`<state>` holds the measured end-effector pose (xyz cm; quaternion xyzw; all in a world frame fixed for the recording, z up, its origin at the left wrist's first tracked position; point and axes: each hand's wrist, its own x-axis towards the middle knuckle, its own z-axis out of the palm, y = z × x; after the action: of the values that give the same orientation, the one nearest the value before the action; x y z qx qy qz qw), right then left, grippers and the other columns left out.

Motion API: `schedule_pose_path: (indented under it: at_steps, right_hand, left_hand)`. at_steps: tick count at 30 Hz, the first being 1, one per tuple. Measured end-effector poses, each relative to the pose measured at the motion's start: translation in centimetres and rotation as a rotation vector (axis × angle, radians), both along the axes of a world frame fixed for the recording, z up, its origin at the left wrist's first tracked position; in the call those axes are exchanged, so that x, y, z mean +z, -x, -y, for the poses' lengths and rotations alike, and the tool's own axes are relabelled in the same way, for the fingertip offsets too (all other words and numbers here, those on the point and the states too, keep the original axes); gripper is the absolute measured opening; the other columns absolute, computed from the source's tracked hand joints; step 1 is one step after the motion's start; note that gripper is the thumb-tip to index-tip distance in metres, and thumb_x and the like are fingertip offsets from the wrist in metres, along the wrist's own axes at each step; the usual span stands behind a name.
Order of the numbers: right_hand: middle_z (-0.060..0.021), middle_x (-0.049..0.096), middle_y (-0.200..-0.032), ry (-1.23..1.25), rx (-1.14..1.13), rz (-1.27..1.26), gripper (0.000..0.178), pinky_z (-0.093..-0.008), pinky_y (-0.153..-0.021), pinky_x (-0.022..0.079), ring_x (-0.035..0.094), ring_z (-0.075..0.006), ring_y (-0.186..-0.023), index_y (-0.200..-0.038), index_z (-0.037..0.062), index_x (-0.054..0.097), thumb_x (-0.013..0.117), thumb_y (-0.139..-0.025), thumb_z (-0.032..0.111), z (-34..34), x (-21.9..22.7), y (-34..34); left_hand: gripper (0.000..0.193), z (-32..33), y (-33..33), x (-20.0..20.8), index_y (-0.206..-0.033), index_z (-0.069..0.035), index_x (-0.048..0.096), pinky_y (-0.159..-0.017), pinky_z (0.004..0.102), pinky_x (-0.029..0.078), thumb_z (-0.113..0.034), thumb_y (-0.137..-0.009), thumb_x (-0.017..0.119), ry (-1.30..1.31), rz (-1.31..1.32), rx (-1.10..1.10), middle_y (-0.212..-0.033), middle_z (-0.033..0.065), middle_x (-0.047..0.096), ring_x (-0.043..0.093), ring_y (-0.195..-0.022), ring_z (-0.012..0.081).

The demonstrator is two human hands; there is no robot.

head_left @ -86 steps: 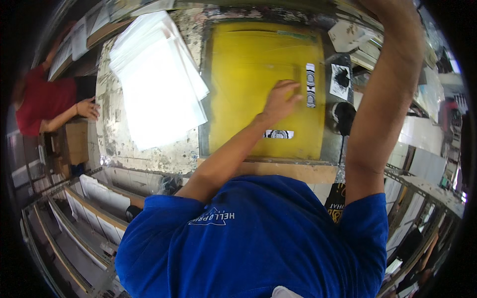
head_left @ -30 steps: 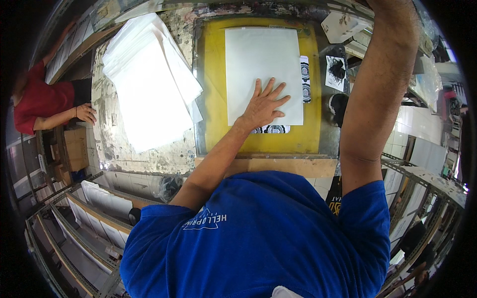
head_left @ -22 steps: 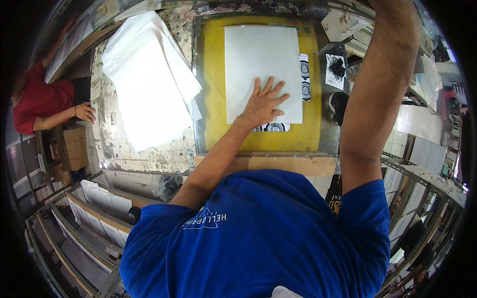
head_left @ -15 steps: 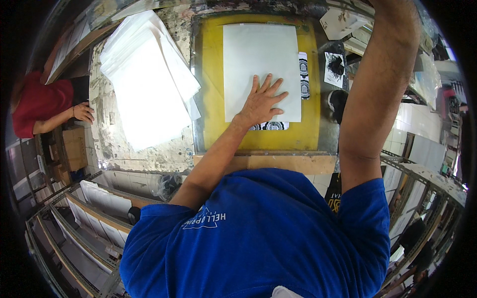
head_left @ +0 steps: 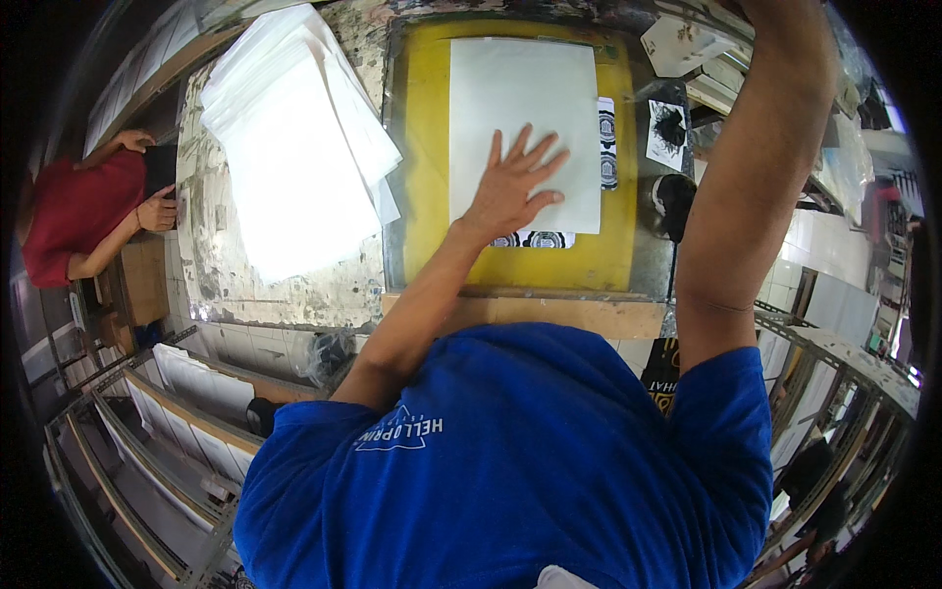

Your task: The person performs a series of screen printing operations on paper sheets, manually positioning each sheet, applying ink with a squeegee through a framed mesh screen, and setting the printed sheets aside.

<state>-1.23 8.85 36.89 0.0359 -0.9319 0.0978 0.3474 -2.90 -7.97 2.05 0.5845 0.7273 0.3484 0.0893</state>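
My left hand (head_left: 510, 191) lies with its fingers spread on a white sheet (head_left: 525, 83), pressing on its lower middle part. The sheet lies on a yellow translucent panel (head_left: 417, 177). From under its lower and right edges peek strips printed with black emblems (head_left: 607, 147); the rest of that print is hidden. My right forearm (head_left: 760, 147) reaches up along the right side and leaves the picture at the top, so the right hand is out of sight.
A fanned stack of white sheets (head_left: 294, 167) lies on the paint-stained table (head_left: 211, 265) to the left. A small card with a black blot (head_left: 666, 135) sits right of the panel. A person in red (head_left: 88, 216) stands at far left. Metal racks (head_left: 147, 461) stand lower left.
My left hand stays spread on the sheet, its fingers shifted slightly. The whole view has moved a little. The co-worker's second hand has come into view at the left.
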Motion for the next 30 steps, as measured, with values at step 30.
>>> schedule_pose_path:
  at_steps: [30]
  right_hand:
    - [-0.0074,0.056,-0.101,0.225,-0.233,0.535,0.078,-0.0468,-0.093,0.034,0.054,-0.0269,-0.104,-0.135,0.0224,0.064,0.077,-0.059,0.007,7.1,-32.6,-6.8]
  left_hand:
    - [0.088,19.2,-2.3,-3.0,-0.131,-0.004,0.065,-0.114,0.0557,0.027,-0.038,-0.055,0.093,0.011,0.08,0.784,-0.154,0.023,0.039,0.034,-0.137,0.0445]
